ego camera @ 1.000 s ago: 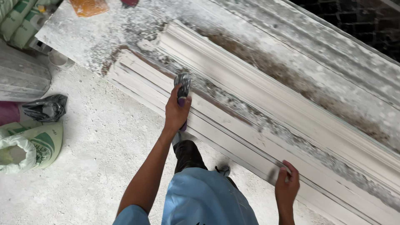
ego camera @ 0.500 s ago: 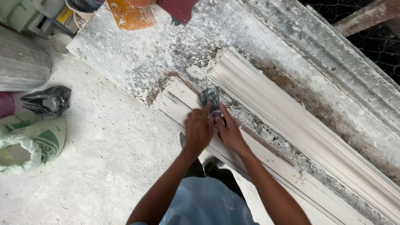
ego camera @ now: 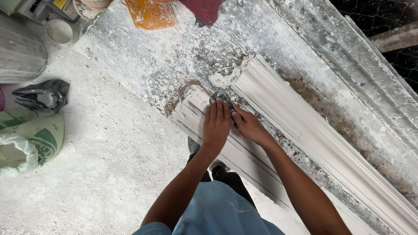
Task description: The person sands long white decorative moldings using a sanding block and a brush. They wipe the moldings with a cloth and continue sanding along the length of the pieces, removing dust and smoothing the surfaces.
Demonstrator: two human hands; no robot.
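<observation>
Both hands press on one small dark grey scraping tool [ego camera: 221,98] at the near end of a long white plaster moulding [ego camera: 226,148] along the dusty desk's [ego camera: 143,56] front edge: the left hand [ego camera: 216,124] lies flat over it, fingers together, likely for pressure, while the right hand [ego camera: 246,124] pinches its side. A second moulding [ego camera: 305,130] lies behind.

Two hands, the left hand [ego camera: 216,124] and the right hand [ego camera: 249,126], meet on one small dark pad [ego camera: 220,96]. Two long white plaster mouldings lie on one table [ego camera: 143,61]: the near moulding [ego camera: 244,159] and the far moulding [ego camera: 305,126]. On the floor: one green-and-white sack [ego camera: 32,141], one black bag [ego camera: 41,95], one white cup [ego camera: 58,31].
</observation>
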